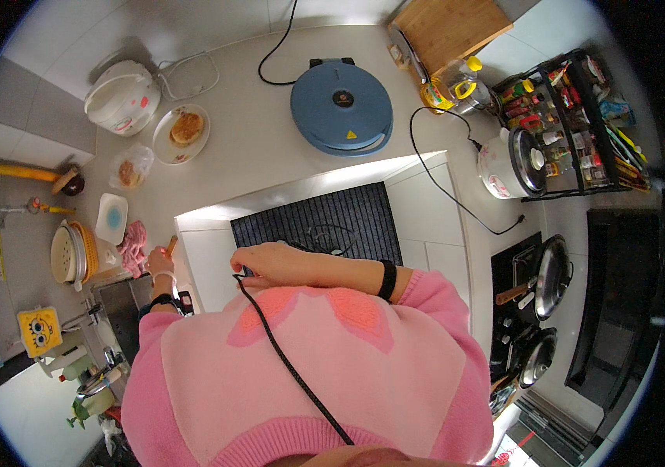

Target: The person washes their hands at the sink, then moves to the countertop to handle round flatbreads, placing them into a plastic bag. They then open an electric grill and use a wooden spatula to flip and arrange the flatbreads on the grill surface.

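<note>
At the counter's left edge, beside the sink, my left hand (160, 262) is closed around a short brown wooden handle (172, 246); the rest of that tool is hidden. My right hand (268, 261) hangs in front of my chest, fingers curled and pointing left. A black braided cord (288, 356) runs down my pink sweater and ends at its fingertips, and whether the fingers grip it does not show. Farther back on the counter sits a closed blue round electric griddle (341, 111). A plate (160, 143) with browned flatbread (187, 128) lies left of it.
A white rice cooker (123, 96) and a bagged flatbread (129, 171) stand at left, near a pink cloth (133, 248) and the sink (125, 306). At right are an oil bottle (446, 87), an electric pot (507, 166), a spice rack (572, 131) and lidded pans (551, 280) on the stove.
</note>
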`<state>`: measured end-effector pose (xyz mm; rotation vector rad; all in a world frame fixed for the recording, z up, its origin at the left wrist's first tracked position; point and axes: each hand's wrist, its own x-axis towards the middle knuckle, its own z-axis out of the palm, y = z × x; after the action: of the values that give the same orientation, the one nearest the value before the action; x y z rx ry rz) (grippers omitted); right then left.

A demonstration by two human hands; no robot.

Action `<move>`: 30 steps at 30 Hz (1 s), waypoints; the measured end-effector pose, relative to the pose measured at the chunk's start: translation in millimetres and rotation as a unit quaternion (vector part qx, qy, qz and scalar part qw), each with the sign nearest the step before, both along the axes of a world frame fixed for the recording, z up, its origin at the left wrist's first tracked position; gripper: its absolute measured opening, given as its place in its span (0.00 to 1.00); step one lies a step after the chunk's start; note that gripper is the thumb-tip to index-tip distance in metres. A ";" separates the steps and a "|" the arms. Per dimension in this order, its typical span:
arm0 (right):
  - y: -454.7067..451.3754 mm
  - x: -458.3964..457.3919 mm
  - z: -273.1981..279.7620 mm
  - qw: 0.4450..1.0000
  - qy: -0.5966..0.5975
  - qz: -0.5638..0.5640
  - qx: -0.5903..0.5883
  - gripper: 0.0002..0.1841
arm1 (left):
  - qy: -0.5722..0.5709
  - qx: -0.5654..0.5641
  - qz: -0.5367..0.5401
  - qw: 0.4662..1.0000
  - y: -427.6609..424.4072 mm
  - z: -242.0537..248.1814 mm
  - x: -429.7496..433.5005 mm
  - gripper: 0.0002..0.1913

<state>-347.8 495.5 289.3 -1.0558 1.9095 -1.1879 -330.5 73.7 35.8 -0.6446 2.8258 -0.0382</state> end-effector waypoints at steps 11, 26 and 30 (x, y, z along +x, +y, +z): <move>68.4 -21.3 -11.1 0.858 0.105 -0.460 -0.203 0.10 | 0.018 0.027 0.027 0.999 1.4 -1.3 7.5 0.10; 196.8 37.9 10.7 0.981 0.021 -0.190 0.034 0.21 | -0.020 0.010 0.004 1.000 5.1 7.2 5.9 0.14; 181.8 44.4 4.2 0.991 -0.013 -0.136 0.012 0.33 | -0.027 0.005 0.001 1.000 0.3 0.6 4.6 0.20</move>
<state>-303.3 677.3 293.5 -0.7803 2.0911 -1.3150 -325.9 74.0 36.4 -0.6355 2.7721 -0.0404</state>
